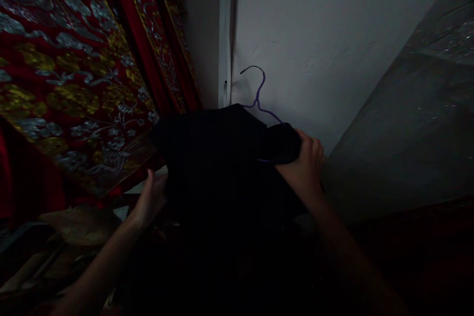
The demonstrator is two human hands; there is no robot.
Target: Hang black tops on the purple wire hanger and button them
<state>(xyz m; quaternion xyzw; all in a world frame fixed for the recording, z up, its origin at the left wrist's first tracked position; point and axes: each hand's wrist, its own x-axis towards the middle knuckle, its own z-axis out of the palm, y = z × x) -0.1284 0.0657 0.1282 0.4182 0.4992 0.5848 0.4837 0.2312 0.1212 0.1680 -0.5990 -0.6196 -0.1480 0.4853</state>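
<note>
A black garment [215,173], so dark that its folds and kind are hard to make out, is spread in front of me. A purple wire hanger [258,101] rises from its top, and the hook stands free against the wall. My right hand [305,170] is closed around the garment and hanger at the right shoulder. At the garment's left edge is my left hand [151,200], its thumb stretched up and apart. The cloth partly hides the left fingers, which appear extended beside or behind it.
Red cloth [74,79] with gold and silver floral embroidery hangs at the left. Behind the hanger is a pale wall [314,34] with a vertical strip or pipe [225,34]. Greyish, shiny sheeting [414,123] covers the right side. Dim clutter [74,227] lies at lower left.
</note>
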